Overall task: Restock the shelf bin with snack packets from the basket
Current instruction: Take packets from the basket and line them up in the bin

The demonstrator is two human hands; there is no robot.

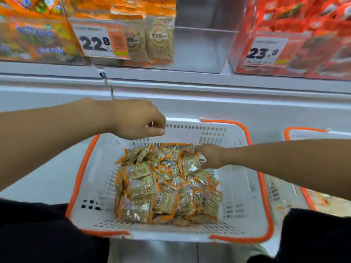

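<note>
honestly, the main risk from here is a sloppy grab: the right hand (208, 157) is reaching down into the heap of snack packets (167, 188) with its fingers on one near the far edge of the pile, and the wrappers look slick and glossy, so a loose pinch could let a packet slide off and drop back or spill over the basket (245, 186) wall. whether those fingers have actually closed on a packet i cannot tell, since the hand hides its own fingertips. the left hand (138, 120) hovers above the basket's far-left corner, fingers curled in, holding nothing visible. the packets lie under and between both hands, jumbled at all angles; they are small, clear-fronted with tan contents, round logos and orange crimped edges. the shelf bin (199, 48) sits well above the left hand, with a few matching packets upright at its left side and much of it bare.
</note>
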